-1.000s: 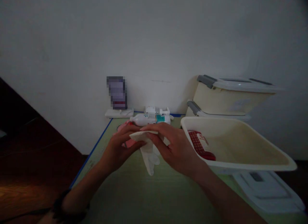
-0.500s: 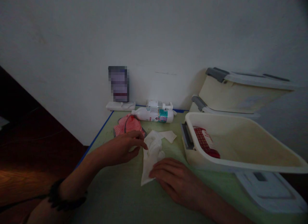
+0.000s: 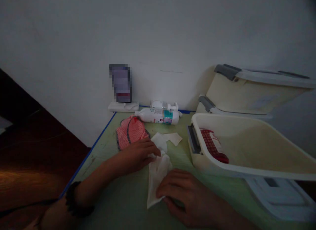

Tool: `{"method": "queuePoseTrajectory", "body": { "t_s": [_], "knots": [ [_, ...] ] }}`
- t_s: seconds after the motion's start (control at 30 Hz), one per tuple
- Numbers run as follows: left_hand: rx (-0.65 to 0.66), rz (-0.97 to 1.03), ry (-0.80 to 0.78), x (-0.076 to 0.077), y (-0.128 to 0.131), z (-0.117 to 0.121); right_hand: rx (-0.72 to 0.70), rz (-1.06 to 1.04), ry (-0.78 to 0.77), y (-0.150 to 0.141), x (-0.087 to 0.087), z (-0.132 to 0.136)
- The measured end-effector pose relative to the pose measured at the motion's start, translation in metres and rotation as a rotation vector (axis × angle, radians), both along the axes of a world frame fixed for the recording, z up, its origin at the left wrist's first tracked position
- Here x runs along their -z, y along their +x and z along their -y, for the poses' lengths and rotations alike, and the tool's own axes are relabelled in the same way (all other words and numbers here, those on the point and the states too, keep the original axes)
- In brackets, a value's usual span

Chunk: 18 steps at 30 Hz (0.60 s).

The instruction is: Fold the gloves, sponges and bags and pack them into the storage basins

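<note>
A thin, crumpled white glove (image 3: 156,180) lies on the green tabletop, its straight cuff end towards me and its fingers bunched at the far end. My left hand (image 3: 139,156) grips the bunched part from the left, fingertips on top. On the right side, my right hand (image 3: 181,193) pinches the glove's near edge between thumb and fingers. Just beyond lies another white piece (image 3: 172,138), perhaps a second glove, partly overlapped. A pink checked cloth (image 3: 130,132) rests beside my left hand, touching or nearly touching it.
A white bottle (image 3: 154,116) and a clear pump bottle (image 3: 158,104) lie near the wall. At right stands an open cream bin (image 3: 247,170) holding a red package (image 3: 213,146); its lid (image 3: 247,95) leans back. A blurred phone (image 3: 122,83) stands at the back left.
The white glove has come nearer to me, apart from the piece behind it. My left hand has shifted right onto its bunched end; my right hand has moved slightly nearer with the edge.
</note>
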<state>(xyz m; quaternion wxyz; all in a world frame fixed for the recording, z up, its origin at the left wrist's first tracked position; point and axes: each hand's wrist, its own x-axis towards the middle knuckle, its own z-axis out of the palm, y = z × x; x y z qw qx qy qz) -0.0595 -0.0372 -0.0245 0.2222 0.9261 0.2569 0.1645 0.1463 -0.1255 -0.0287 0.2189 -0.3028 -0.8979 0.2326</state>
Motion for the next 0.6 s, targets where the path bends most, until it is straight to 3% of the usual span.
{"method": "queuePoseTrajectory", "body": {
  "t_s": [0.07,0.17,0.37,0.6],
  "knots": [
    [-0.020,0.049,0.003,-0.006,-0.002,0.003,-0.004,0.015,0.018,-0.001,0.001,0.001],
    [0.051,0.006,-0.008,-0.011,-0.004,0.006,-0.012,0.046,0.056,-0.001,0.002,0.003],
    [0.101,-0.129,-0.003,0.000,0.002,0.003,-0.005,0.020,0.090,-0.001,0.004,0.002],
    [0.039,-0.144,-0.067,-0.002,0.005,0.006,0.152,-0.046,-0.202,0.001,-0.004,0.010]
  ]
}}
